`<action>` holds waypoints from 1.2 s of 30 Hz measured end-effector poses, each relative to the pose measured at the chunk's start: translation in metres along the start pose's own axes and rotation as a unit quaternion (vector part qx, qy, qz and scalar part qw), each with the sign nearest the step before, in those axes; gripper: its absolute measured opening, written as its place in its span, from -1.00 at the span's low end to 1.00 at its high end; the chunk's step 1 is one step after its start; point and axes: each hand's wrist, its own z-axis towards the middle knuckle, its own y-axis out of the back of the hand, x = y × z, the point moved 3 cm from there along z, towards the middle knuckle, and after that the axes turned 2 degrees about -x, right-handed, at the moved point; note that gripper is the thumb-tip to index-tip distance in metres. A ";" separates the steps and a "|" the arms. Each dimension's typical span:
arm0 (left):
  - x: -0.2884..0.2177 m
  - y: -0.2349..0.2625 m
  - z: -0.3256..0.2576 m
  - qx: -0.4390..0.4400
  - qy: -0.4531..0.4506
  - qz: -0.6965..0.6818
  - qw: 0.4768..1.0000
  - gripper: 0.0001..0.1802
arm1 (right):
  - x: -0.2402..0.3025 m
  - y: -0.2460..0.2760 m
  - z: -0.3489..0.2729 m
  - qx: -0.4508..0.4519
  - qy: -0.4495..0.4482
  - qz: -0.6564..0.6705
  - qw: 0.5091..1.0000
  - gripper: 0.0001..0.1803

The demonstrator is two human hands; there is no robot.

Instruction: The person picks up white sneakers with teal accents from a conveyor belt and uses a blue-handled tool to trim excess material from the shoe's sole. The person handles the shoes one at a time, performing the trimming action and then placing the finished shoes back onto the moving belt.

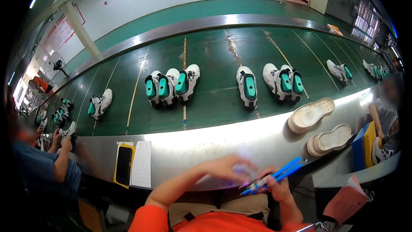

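Observation:
Several blue pens lie bundled in my right hand, whose fingers close around their middle. They slant from lower left to upper right, just over the near edge of the metal ledge. Close beside the pens' lower end is my left hand, arched with its fingers bent downward. Motion smears those fingers, and a bluish purple blur shows at them. I cannot tell whether they touch the pens.
White shoes with teal inserts stand on the green conveyor belt. Cream shoe soles rest on the ledge at right; a black phone and paper sheet lie at left. Co-workers sit on both sides.

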 end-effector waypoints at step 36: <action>0.096 -0.005 -0.081 -0.259 0.096 -0.498 0.822 -0.75 | 0.058 0.325 0.327 -0.375 -0.165 -0.807 0.426 -0.53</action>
